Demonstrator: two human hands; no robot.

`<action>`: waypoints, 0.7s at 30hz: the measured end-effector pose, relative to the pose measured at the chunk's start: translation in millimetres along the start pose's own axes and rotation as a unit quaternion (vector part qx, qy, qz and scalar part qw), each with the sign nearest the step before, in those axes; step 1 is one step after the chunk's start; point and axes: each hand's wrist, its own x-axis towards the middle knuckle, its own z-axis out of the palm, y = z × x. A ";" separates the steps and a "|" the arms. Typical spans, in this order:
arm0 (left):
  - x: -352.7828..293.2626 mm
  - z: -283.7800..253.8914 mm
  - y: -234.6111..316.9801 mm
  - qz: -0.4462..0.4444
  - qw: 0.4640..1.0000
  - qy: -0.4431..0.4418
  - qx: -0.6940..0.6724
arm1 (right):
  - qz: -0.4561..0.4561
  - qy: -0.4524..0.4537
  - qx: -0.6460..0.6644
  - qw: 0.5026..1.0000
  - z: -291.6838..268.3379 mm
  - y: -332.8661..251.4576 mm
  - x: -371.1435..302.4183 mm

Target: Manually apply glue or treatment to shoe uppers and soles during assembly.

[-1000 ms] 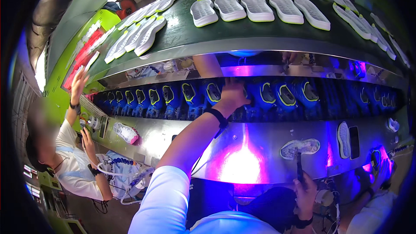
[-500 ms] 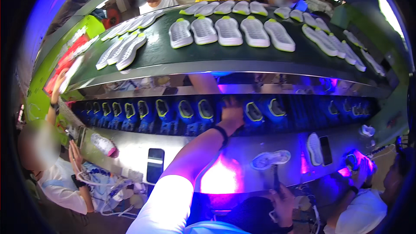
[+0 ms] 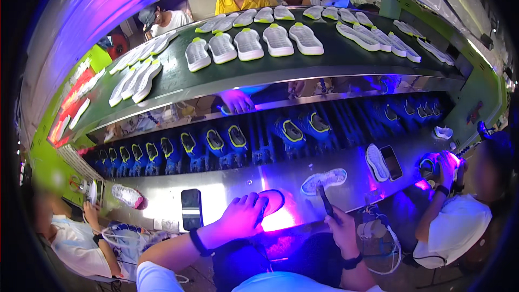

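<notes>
My left hand (image 3: pixel 242 217) is wrapped round a shoe upper (image 3: pixel 274 201), its rounded end lit pink and purple. It sits over the brightly lit part of the steel bench (image 3: pixel 216 186), close in front of me. In my right hand (image 3: pixel 341 228) is a dark-handled brush (image 3: pixel 326 201), gripped upright and tilted. The brush tip reaches the edge of a white shoe sole (image 3: pixel 324 181) lying on the bench. Most of the upper is hidden by my left fingers.
A row of dark shoe uppers (image 3: pixel 214 139) stands on the blue-lit conveyor. White soles (image 3: pixel 248 44) line the green upper belt (image 3: pixel 178 70). Phones (image 3: pixel 191 209) lie on the bench. Co-workers sit at left (image 3: pixel 81 238) and right (image 3: pixel 454 227); others stand across.
My left hand has come back from the conveyor to the near bench and now holds a shoe upper. My right hand still grips the brush, now angled left. The view has shifted.
</notes>
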 end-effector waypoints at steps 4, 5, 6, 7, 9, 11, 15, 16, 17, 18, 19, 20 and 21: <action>17.3 69.5 38.2 -0.139 0.966 0.032 0.217 | -0.006 0.019 0.004 1.000 16.9 -28.0 -2.3; 17.0 101.4 37.9 -0.073 0.957 0.076 0.269 | 0.018 0.037 0.024 0.999 20.8 -33.2 -5.3; 15.7 127.5 39.5 -0.004 0.940 0.122 0.318 | 0.027 0.034 0.013 0.999 20.1 -38.0 -5.5; 7.3 118.8 43.7 0.096 0.949 0.120 0.274 | 0.026 0.030 -0.003 0.999 20.5 -42.8 -8.7; -2.2 106.8 36.4 0.120 0.976 0.128 0.129 | 0.038 0.021 -0.009 0.999 20.2 -51.7 -15.3; -13.9 53.3 24.1 0.094 0.974 0.208 0.004 | 0.048 -0.001 -0.015 0.999 27.3 -54.5 -19.3; -46.7 56.4 21.4 0.006 0.919 0.365 -0.149 | 0.014 -0.051 -0.058 0.997 42.0 -22.4 -25.8; -59.8 65.7 28.8 -0.008 0.912 0.382 -0.150 | -0.010 -0.071 -0.075 0.995 48.5 -18.2 -25.5; -72.3 82.0 38.2 -0.025 0.915 0.377 -0.144 | -0.020 -0.082 -0.106 0.991 55.1 -15.8 -26.8; -85.6 85.2 42.6 -0.026 0.924 0.342 -0.168 | -0.014 -0.087 -0.104 0.991 63.0 -10.9 -25.2; -94.6 86.7 48.1 -0.033 0.932 0.325 -0.154 | -0.038 -0.105 -0.139 0.984 68.1 -6.8 -22.2; -100.9 89.3 51.2 -0.038 0.940 0.309 -0.142 | -0.063 -0.123 -0.173 0.975 73.1 -3.3 -18.6; -105.3 96.8 50.8 -0.043 0.940 0.306 -0.146 | -0.058 -0.127 -0.176 0.974 79.7 -0.3 -15.0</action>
